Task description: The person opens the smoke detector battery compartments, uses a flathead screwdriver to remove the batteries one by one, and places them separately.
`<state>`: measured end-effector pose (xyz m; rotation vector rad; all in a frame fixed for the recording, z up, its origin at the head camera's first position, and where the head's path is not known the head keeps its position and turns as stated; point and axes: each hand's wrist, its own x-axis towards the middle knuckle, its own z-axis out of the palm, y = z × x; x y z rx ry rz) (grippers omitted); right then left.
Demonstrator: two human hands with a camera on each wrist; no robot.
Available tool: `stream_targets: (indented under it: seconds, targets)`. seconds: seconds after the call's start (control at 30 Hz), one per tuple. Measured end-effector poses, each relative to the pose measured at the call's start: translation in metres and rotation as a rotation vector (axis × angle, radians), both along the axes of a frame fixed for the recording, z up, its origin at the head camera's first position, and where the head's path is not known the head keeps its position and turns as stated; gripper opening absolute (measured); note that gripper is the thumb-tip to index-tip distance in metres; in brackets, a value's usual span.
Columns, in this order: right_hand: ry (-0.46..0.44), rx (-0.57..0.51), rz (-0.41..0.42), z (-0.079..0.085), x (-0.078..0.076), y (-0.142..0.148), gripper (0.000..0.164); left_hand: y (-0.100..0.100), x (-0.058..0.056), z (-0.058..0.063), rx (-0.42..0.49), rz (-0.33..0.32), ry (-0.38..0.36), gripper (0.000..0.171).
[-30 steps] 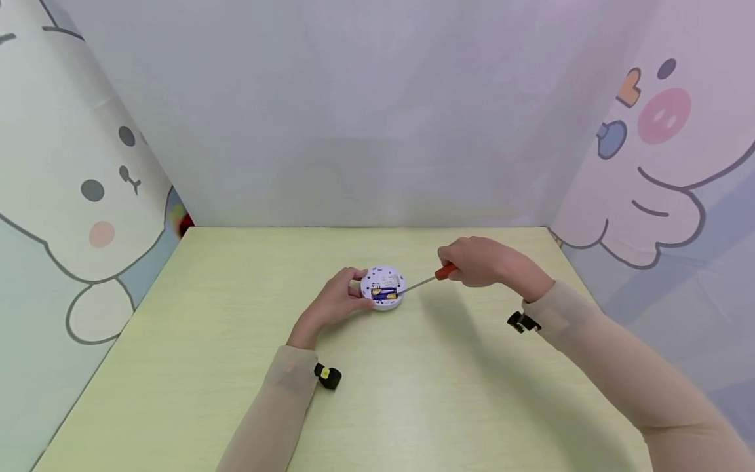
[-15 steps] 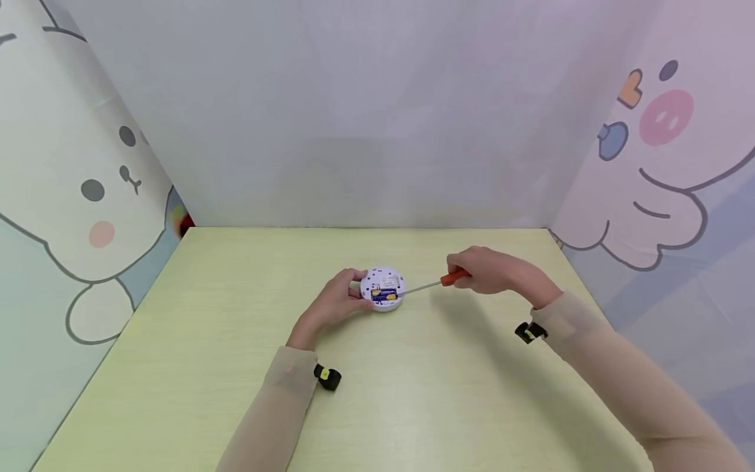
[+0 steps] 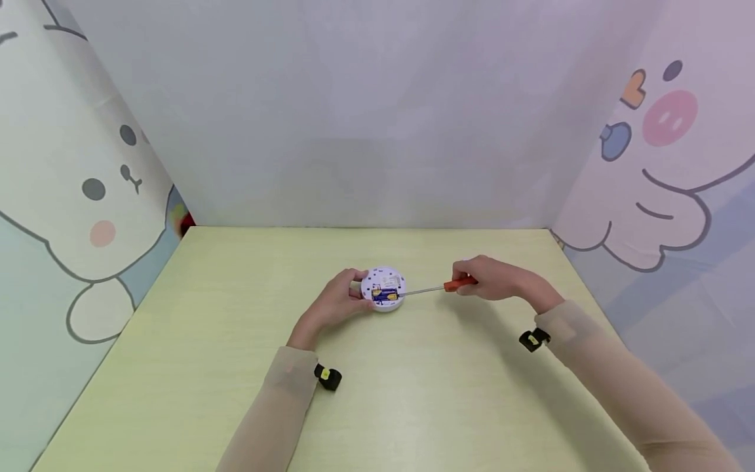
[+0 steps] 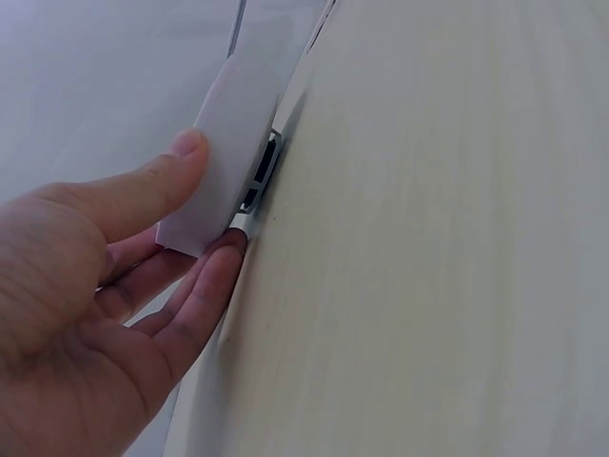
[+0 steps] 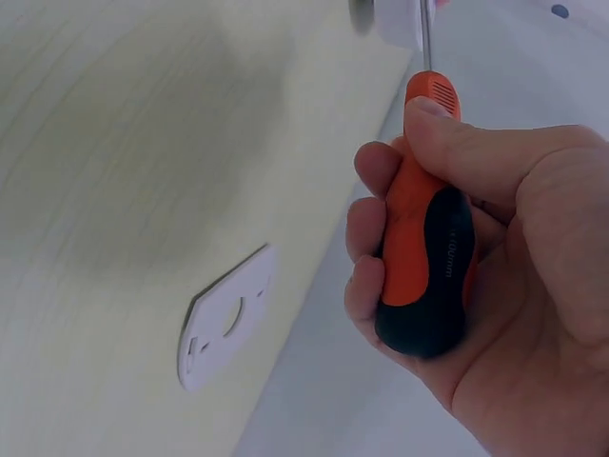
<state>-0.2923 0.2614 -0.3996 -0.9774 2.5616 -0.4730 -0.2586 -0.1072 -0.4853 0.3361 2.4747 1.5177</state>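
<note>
A round white device [image 3: 383, 275], looking like a smoke detector, lies with its battery side up on the table. Two blue-and-yellow batteries [image 3: 385, 295] sit side by side in its compartment. My left hand [image 3: 337, 301] grips the device's left edge, thumb at the near side and fingers at the far side; in the left wrist view the thumb presses its white side wall [image 4: 224, 143]. My right hand [image 3: 489, 278] holds a screwdriver [image 5: 419, 219] by its orange-and-black handle. Its metal shaft [image 3: 421, 291] slants low leftward, the tip right at the batteries' right end.
A flat white plate [image 5: 228, 319] with a round hole and slots lies on the table below my right hand in the right wrist view. The pale wooden table [image 3: 377, 406] meets a plain back wall [image 3: 377, 131], with cartoon-printed sheets [image 3: 666, 164] at both sides.
My right hand has moved right and nearer to me, so the screwdriver lies flatter while its tip stays at the batteries. The left hand and the device have hardly moved.
</note>
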Motion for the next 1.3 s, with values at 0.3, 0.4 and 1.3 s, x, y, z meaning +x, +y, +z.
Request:
stream_targets:
  seconds: [0.3, 0.4, 1.3]
  targets:
    - [-0.019, -0.066, 0.007, -0.018, -0.005, 0.008, 0.010, 0.000, -0.001, 0.000, 0.007, -0.012, 0.005, 0.069]
    - [-0.038, -0.085, 0.008, -0.025, -0.006, 0.011, 0.007, -0.001, -0.001, 0.000, 0.011, -0.015, 0.007, 0.069]
    - [-0.061, -0.136, 0.006, -0.051, -0.006, 0.018, 0.010, -0.001, 0.000, 0.002, 0.003, -0.006, -0.006, 0.071]
